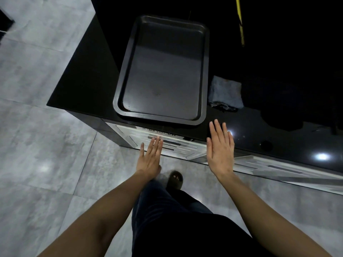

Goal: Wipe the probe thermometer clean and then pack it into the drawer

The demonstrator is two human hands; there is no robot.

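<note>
Hands are both held out flat in the lower middle of the frame, palms down, fingers straight and close together, and they hold nothing. The left hand [150, 156] is in front of the pale slatted drawer front [167, 143] under the table edge; I cannot tell if its fingertips touch it. The right hand [220, 152] is further right, its fingers reaching over the glossy front edge of the black table [259, 127], whether touching or just above is not clear. On the table, in the upper middle of the frame, lies a dark rectangular baking tray [124, 75], and nothing is seen inside it. Just beside the tray's right lower corner lies a folded grey cloth [225, 92]. At the upper right a thin yellow stick-like thing [240, 25] shows against the dark; what it is I cannot tell. The probe thermometer cannot be made out in this view, since the right part of the table is very dark. Below the hands are grey floor tiles [37, 127], dark trousers and one foot in a sandal [175, 179].
</note>
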